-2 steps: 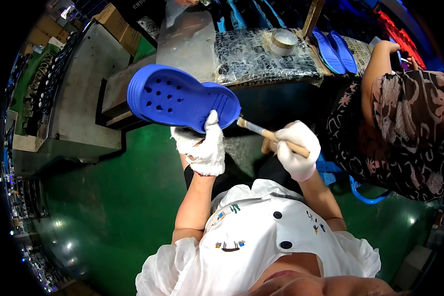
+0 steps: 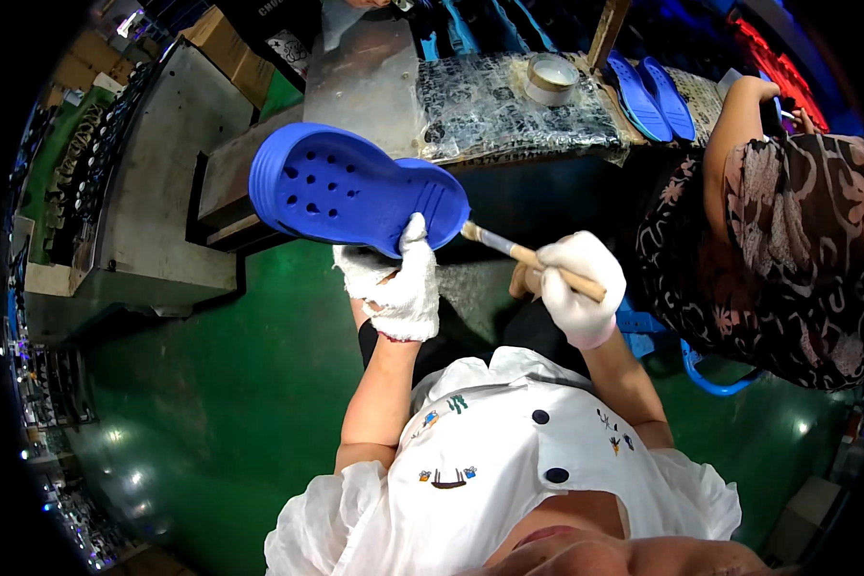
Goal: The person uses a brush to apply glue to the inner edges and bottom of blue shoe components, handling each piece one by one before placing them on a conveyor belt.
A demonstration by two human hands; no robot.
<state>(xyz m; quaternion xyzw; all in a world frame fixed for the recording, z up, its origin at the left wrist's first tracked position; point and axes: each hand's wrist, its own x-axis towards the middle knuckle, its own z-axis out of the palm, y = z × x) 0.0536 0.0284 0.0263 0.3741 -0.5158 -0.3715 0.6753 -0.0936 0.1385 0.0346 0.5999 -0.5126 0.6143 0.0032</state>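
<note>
My left hand, in a white glove, was closed on the narrow end of a blue shoe; my thumb lay across its face there, and the other fingers were mostly hidden behind it. I had the shoe up in the air at the near edge of the table, towards its left side, the wide, holed end pointing left. My right hand, gloved in white too, was curled shut round the wooden handle of a brush. The bristles pointed at the shoe's narrow end and sat right beside it; whether they touched, I couldn't tell

On the table's wrapped top, a round pale container stood back from the near edge, blue straps lay towards the far edge, and a pair of blue shoes rested further right, reaching the near edge. A co-worker in a patterned garment was beyond them, to my right
</note>
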